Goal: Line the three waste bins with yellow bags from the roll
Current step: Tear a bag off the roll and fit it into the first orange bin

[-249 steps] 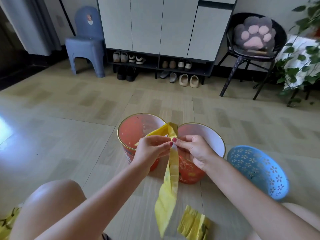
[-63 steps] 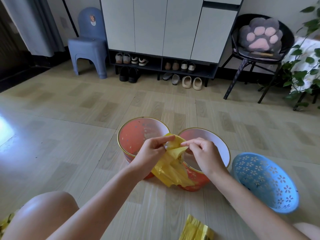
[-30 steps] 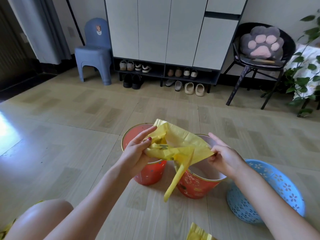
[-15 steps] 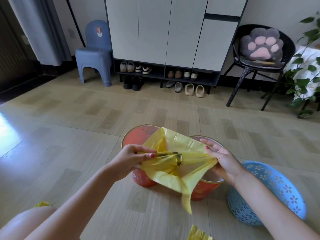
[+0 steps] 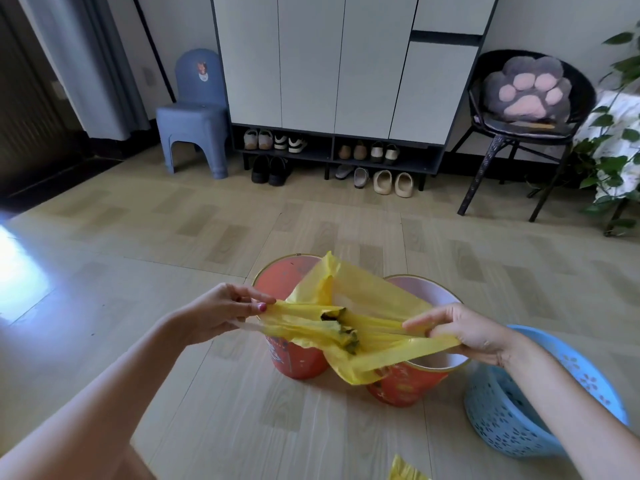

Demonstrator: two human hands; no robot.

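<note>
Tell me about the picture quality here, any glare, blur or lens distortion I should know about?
Head view: strong window glare washes out the floor at the left edge; wide-angle bending curves the cabinet lines and stretches the forearms at the corners; the left hand, right hand and yellow bag are slightly soft; the plant at the right edge is smeared.
</note>
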